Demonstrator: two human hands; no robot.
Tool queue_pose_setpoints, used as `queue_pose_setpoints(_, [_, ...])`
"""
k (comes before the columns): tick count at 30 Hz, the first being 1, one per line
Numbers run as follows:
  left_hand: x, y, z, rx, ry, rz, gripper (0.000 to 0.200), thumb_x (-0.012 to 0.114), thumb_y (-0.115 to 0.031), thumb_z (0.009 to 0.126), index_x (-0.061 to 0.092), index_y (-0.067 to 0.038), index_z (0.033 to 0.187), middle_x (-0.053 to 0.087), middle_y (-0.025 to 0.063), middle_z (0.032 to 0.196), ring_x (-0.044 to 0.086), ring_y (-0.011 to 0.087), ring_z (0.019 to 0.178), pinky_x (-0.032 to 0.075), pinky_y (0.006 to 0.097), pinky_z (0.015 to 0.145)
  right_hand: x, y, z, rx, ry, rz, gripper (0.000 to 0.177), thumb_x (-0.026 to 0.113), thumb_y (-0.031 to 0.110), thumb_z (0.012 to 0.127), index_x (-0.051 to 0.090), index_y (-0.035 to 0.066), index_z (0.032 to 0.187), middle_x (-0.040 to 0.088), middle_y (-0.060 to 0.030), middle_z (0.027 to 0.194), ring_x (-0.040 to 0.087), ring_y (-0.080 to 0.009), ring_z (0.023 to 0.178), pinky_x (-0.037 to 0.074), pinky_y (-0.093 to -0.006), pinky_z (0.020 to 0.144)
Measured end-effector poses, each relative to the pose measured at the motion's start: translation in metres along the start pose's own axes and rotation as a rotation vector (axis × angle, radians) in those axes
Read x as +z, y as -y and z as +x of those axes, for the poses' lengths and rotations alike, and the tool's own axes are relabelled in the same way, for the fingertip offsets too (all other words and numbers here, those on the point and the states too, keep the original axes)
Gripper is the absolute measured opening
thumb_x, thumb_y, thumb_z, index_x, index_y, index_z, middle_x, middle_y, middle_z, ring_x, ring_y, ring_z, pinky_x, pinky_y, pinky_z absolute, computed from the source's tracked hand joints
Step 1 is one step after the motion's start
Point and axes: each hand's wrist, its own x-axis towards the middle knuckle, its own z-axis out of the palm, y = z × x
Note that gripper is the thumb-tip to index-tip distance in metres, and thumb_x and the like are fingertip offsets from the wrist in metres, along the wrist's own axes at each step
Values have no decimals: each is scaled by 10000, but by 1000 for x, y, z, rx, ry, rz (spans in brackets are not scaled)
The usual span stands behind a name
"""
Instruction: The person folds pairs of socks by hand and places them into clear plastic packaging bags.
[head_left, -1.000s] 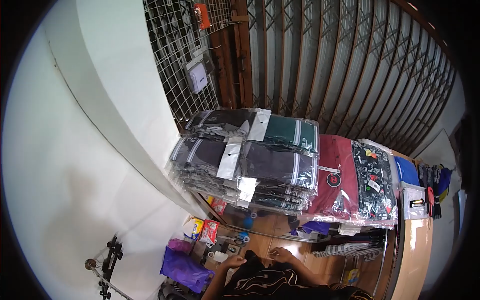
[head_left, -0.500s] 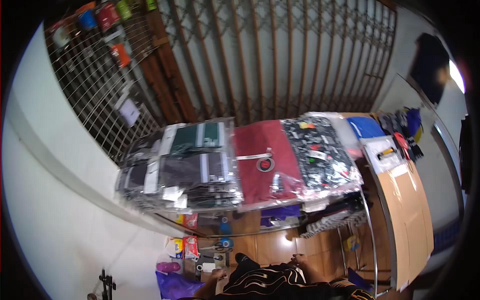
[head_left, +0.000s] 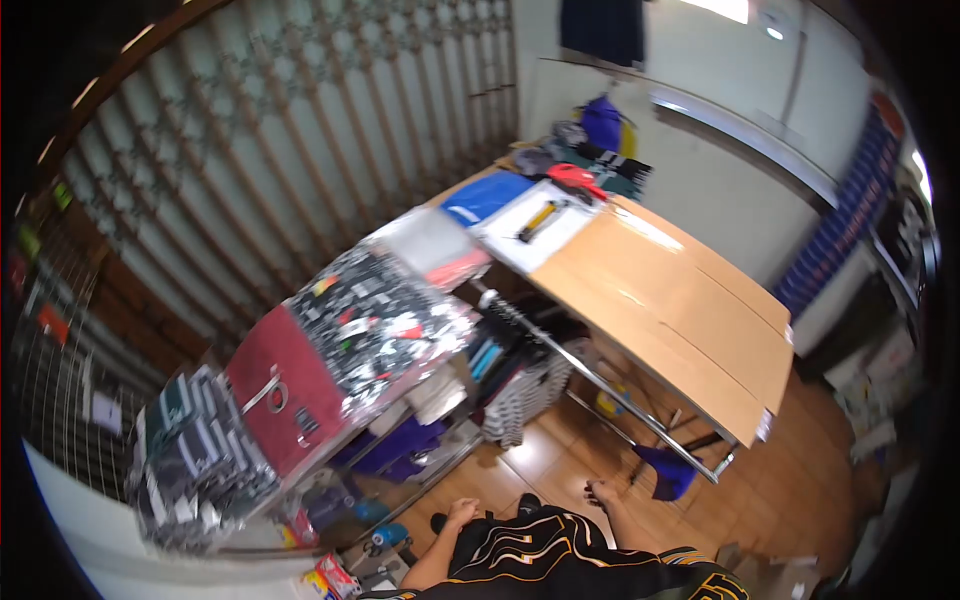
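My left hand (head_left: pixel 463 512) hangs low in front of my body, its fingers loosely apart and nothing visible in it. My right hand (head_left: pixel 600 491) is above the tiled floor, fingers slightly curled but apart, also holding nothing I can see. Both hands are away from the tables. Ahead and left, a table bears a maroon garment (head_left: pixel 283 385), a black-and-white patterned garment in plastic (head_left: pixel 375 325) and a stack of dark bagged clothes (head_left: pixel 195 450). A brown board-topped table (head_left: pixel 660 310) stands ahead and right.
On the brown table lie a blue packet (head_left: pixel 487 198), a white sheet (head_left: pixel 515 255) with a yellow-and-black tool (head_left: pixel 540 218), and a red item (head_left: pixel 577 180). A metal rail (head_left: pixel 610 388) runs beneath its near side. Behind the tables stands a folding gate (head_left: pixel 300 130).
My view has turned to the right, so the clothes table now lies left and the brown table ahead. Both hands remain low by my body and apparently empty.
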Motion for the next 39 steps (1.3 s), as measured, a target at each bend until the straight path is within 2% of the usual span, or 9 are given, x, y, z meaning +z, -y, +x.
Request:
queue_pose_setpoints(7, [98, -108, 40, 511, 270, 297, 334, 726, -262, 934, 722, 27, 1102, 764, 134, 967, 720, 197, 872, 566, 337, 807, -69, 23, -34, -260, -149, 224, 151, 593, 83, 962, 698, 11, 1043, 727, -105, 927, 691, -156, 720, 544, -285, 571])
queue_pose_setpoints(10, [122, -189, -14, 691, 291, 424, 328, 725, -247, 935, 717, 33, 1106, 763, 146, 954, 723, 189, 890, 566, 330, 807, -73, 57, -59, -379, -80, 227, 174, 630, 111, 976, 688, -3, 1095, 741, -118, 946, 699, -151, 739, 555, -270, 609])
queue_pose_setpoints(17, [171, -320, -34, 688, 642, 271, 219, 661, -188, 1009, 718, 23, 985, 737, 71, 827, 670, 105, 742, 516, 253, 675, -92, 183, -123, -652, -30, 290, 226, 647, 148, 1009, 668, -32, 1144, 757, -134, 943, 690, -126, 741, 553, -258, 655])
queue_pose_setpoints(23, [207, -454, -56, 854, 617, 294, 410, 674, -333, 1006, 680, -7, 757, 598, -19, 623, 498, 32, 586, 371, 234, 533, -141, 280, -108, -908, -511, 215, 210, 710, 90, 928, 690, -25, 1103, 756, -118, 886, 710, -204, 779, 568, -334, 722])
queue_pose_setpoints(25, [218, -494, -56, 899, 624, 242, 396, 667, -306, 1018, 656, -24, 740, 572, -40, 620, 476, 20, 587, 362, 226, 527, -164, 298, -71, -950, -965, -101, 331, 731, 132, 889, 673, 8, 1191, 720, -181, 1078, 674, -344, 1047, 520, -446, 932])
queue_pose_setpoints(26, [223, -514, -52, 914, 621, 223, 390, 664, -297, 1023, 651, -30, 738, 565, -44, 620, 473, 17, 589, 358, 223, 527, -173, 312, -61, -956, -971, -100, 331, 731, 132, 889, 673, 8, 1191, 720, -181, 1078, 674, -344, 1047, 520, -446, 932])
queue_pose_setpoints(29, [240, -564, -24, 961, 607, 202, 369, 652, -281, 1033, 650, -32, 760, 572, -42, 640, 488, 21, 590, 378, 216, 529, -194, 346, -37, -691, -1093, -311, 613, 743, 294, 889, 538, 31, 1403, 457, -255, 1493, 386, -424, 1406, 258, -619, 1155])
queue_pose_setpoints(35, [278, -648, 25, 981, 646, 175, 237, 667, -210, 1017, 687, -15, 884, 612, -32, 704, 528, 29, 640, 422, 211, 573, -207, 383, -2, -388, -1088, -460, 775, 584, 537, 963, 406, 65, 1551, 231, -255, 1662, 156, -436, 1546, 107, -740, 1163])
queue_pose_setpoints(39, [308, -713, 48, 1022, 695, 349, 213, 683, -210, 1009, 685, 2, 1018, 668, -7, 803, 614, 52, 726, 488, 216, 677, -211, 402, 7, -285, -1082, -533, 807, 523, 592, 978, 345, 102, 1594, 196, -247, 1678, 125, -454, 1553, 103, -727, 1176])
